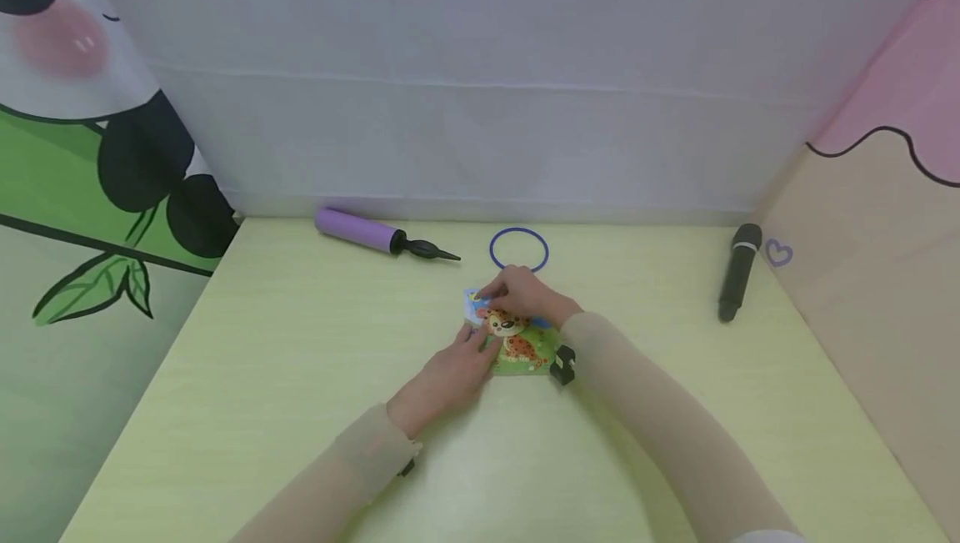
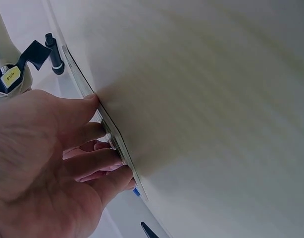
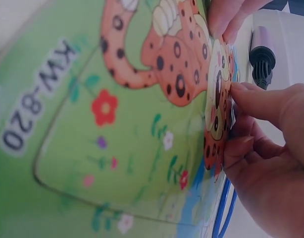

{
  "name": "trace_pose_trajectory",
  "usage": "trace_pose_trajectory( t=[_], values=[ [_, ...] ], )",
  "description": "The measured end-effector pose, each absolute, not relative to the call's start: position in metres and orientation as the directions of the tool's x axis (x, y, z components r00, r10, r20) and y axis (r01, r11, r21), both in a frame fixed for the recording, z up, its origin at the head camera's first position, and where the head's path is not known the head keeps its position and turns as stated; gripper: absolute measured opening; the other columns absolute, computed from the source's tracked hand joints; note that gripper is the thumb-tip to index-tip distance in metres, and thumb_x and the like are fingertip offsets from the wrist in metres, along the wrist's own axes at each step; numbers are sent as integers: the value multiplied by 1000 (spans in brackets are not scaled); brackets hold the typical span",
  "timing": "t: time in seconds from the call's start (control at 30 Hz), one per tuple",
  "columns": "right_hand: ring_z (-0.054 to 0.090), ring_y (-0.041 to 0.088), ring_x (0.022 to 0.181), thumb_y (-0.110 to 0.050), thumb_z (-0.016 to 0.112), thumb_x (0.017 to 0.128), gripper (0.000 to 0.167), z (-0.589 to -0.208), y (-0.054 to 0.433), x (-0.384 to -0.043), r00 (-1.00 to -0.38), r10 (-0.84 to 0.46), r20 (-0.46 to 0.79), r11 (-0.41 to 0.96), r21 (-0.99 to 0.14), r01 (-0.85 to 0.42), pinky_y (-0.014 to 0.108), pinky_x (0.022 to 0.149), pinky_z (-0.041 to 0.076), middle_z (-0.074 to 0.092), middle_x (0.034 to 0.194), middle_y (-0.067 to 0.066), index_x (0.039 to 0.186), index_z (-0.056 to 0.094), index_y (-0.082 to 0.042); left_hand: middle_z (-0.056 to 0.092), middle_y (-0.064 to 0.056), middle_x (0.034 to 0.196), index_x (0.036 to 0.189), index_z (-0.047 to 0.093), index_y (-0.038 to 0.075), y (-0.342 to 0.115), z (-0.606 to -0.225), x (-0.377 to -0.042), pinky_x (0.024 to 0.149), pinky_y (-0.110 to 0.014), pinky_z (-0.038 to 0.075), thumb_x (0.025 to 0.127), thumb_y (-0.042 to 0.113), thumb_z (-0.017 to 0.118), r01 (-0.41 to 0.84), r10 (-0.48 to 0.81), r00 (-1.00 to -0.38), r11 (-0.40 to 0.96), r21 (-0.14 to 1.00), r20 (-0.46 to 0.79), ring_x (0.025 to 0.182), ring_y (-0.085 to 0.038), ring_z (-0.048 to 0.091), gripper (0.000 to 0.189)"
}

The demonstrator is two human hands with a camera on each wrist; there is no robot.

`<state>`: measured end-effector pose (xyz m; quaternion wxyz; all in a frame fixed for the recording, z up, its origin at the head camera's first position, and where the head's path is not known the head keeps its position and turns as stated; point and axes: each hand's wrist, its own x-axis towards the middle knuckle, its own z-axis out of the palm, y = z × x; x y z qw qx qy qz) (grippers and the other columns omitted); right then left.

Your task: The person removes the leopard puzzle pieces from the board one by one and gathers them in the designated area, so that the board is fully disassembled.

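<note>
A thin picture puzzle board (image 1: 517, 365) lies on the table, showing a spotted leopard cub on green grass with flowers. Large in the right wrist view, its lower corner is printed "KW-820". My left hand (image 1: 453, 372) rests at the board's left side, fingers extended onto it; the left wrist view has the thumb and fingertips spread along the board's edge. Over the upper left part, by the cub's head, my right hand (image 1: 521, 291) bends down. Its thumb and fingers pinch a small puzzle piece (image 3: 233, 116), mostly hidden by the fingertips.
Behind the board lies a thin blue ring (image 1: 519, 230). To its left, a purple hand pump (image 1: 356, 230) with a black nozzle points right. A black microphone (image 1: 740, 272) lies near the table's right edge. Cloth walls enclose the back and sides of the pale table (image 1: 285, 343).
</note>
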<state>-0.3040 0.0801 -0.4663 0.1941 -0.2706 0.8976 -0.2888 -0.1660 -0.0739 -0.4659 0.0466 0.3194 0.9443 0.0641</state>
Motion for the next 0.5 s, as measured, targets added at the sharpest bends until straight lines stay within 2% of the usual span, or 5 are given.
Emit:
trace_pose_trajectory(
  t=[0.07,0.23,0.5],
  values=[
    [61,12,68,-14,68,90,21,-467,80,-305,-778,-597,-194,678,-641,-360,24,57,52,68,111,3,110,73,-16,40,-23,139,137,47,2,-74,-466,-166,90,-42,50,96,21,58,602,613,-789,785,144,-45,127,-43,36,47],
    [61,11,87,-11,68,89,17,-469,79,-307,-791,-586,-178,654,-680,-331,24,75,52,69,103,-1,105,74,-13,39,-24,141,138,47,1,-75,-465,-164,92,-43,49,96,21,58,602,615,-788,782,159,-40,128,-44,34,48],
    [61,14,89,-8,65,91,14,-469,78,-308,-793,-587,-162,626,-712,-317,27,80,51,69,99,1,103,73,-8,42,-24,138,137,48,0,-76,-463,-164,96,-44,46,96,19,59,617,626,-779,771,156,-15,126,-44,37,47]
  ],
)
